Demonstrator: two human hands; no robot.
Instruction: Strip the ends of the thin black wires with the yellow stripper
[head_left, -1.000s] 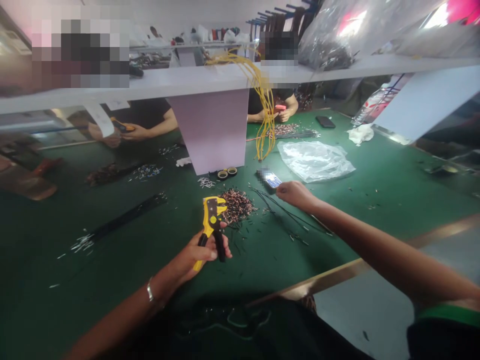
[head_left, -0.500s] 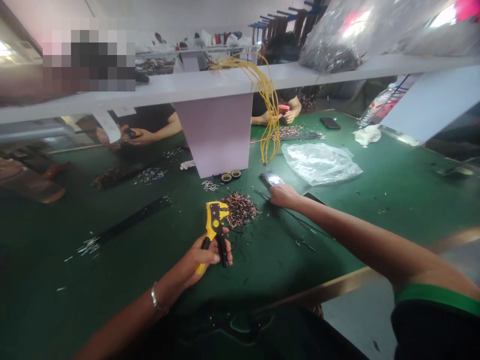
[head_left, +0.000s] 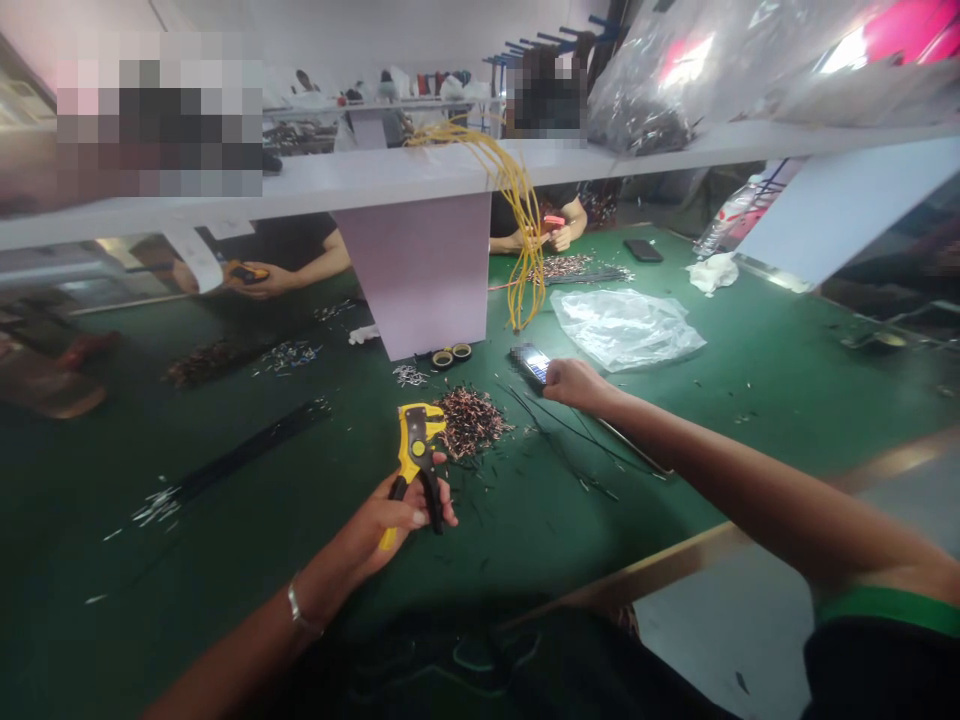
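Observation:
My left hand [head_left: 397, 510] is wrapped round a yellow and black wire stripper [head_left: 417, 450], its jaws pointing up. Just behind the jaws lies a heap of short copper-coloured and black wire offcuts [head_left: 474, 420]. A phone with a lit screen [head_left: 532, 362] rests on the green table [head_left: 720, 430]. At its near right corner is my right hand [head_left: 576, 387], fingers curled; whether they grip anything is hidden. Thin black wires [head_left: 555, 430] lie below that hand. A flat object with a bright edge [head_left: 634, 445] is partly covered by my right forearm.
Two tape rolls [head_left: 452, 356] sit before a pink panel [head_left: 424, 270]. Yellow wires [head_left: 525, 240] hang from the white shelf [head_left: 300, 175]. A clear plastic bag [head_left: 630, 325] lies right of the panel. Black wire bundles [head_left: 240, 450] are at left. Co-workers' hands [head_left: 262, 280] hold tools across the table.
My right hand has shifted right and slightly back off the phone, uncovering more of it. My left hand still holds the wire stripper. The whole view has shifted a little.

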